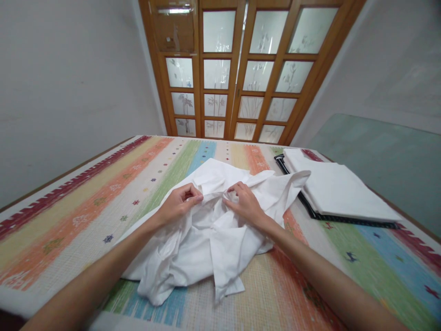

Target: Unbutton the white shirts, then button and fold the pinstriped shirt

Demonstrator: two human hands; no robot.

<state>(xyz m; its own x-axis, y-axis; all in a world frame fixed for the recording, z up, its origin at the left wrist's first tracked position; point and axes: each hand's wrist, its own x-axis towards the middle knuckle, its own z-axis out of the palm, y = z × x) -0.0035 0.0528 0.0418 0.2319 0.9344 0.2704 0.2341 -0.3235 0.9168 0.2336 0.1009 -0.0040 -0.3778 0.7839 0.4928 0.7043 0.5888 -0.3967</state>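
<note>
Left hand (179,202) and right hand (245,202) each have fingers pinched on folds of a crumpled white garment (210,239) lying mid-surface on the striped cloth (86,207), judged light, limp and best gripped along a seam, while folded white cloths (339,191) sit near the right edge.
</note>
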